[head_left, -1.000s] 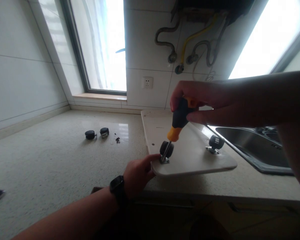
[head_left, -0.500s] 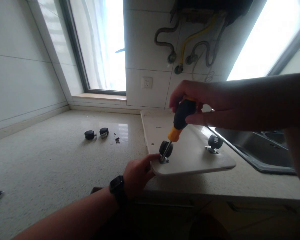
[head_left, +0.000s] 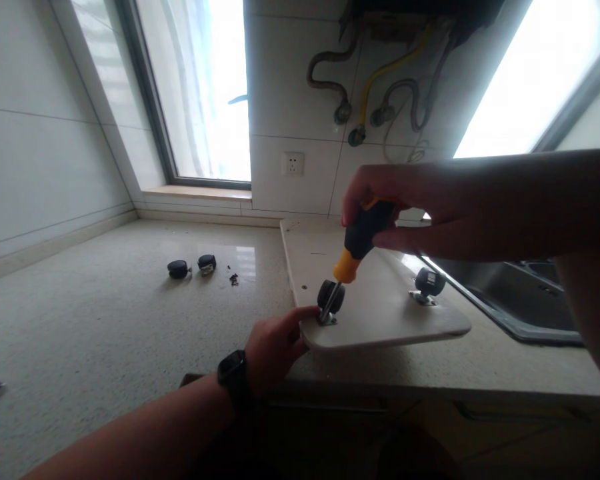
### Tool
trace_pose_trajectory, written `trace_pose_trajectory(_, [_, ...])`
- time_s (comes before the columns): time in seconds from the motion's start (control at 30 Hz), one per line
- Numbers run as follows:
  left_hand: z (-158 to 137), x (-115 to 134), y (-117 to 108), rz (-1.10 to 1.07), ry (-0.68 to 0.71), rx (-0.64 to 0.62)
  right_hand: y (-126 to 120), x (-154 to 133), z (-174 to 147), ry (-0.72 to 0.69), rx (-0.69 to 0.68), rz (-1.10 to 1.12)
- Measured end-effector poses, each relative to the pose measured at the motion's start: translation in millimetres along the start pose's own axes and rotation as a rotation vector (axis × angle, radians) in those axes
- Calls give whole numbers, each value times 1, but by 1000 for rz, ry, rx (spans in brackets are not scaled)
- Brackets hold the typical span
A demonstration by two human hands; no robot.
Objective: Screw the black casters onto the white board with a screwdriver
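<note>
My right hand (head_left: 380,207) is closed around the black and yellow handle of a screwdriver (head_left: 347,265), tilted with its shaft pointing down to the left. Its tip meets the metal plate of a caster wheel (head_left: 331,297) at the near left corner of a white board (head_left: 370,313). My left hand (head_left: 275,347) grips that corner of the board, thumb on top beside the caster plate and the other fingers partly hidden at the edge. Another caster (head_left: 429,283) stands on the board's near right corner. A screw hole (head_left: 304,287) shows near the left edge.
Two loose casters (head_left: 178,269) lie on the speckled countertop (head_left: 105,320) to the left, beside a small pile of screws (head_left: 234,280). A steel sink (head_left: 520,300) is at the right. Behind are a wall socket (head_left: 293,163), a window and hoses.
My right hand and the screwdriver handle have shifted and turned slightly, the tip staying at the caster plate. My left hand holds the same corner. The view has moved a little.
</note>
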State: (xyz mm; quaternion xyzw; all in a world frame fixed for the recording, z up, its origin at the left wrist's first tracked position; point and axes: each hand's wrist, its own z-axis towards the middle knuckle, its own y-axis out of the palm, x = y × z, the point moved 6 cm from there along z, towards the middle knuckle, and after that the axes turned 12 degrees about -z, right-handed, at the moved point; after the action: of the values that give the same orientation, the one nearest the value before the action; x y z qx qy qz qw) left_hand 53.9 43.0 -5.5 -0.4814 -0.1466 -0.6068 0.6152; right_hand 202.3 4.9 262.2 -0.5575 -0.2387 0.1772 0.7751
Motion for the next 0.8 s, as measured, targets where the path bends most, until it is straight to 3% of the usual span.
trace_pose_trajectory(0.1, [-1,-1,1,-21,-2,-9,-2,1,9,26,-63,-124])
trace_pose_trajectory(0.27, [-1,-4,1,-54,-1,-7,3,7,20,137,10,-359])
trace_pose_trajectory(0.33, [-1,-5,2,-61,-3,-8,6,5,16,103,21,-266])
trace_pose_trajectory(0.47, [0,-6,2,-45,-23,-8,6,-3,3,-12,-88,40])
trace_pose_trajectory(0.53, [0,-5,2,-50,-21,-9,2,-5,1,-37,-124,80])
trace_pose_trajectory(0.8, [0,-2,1,-56,-7,-11,8,17,21,250,-93,-351])
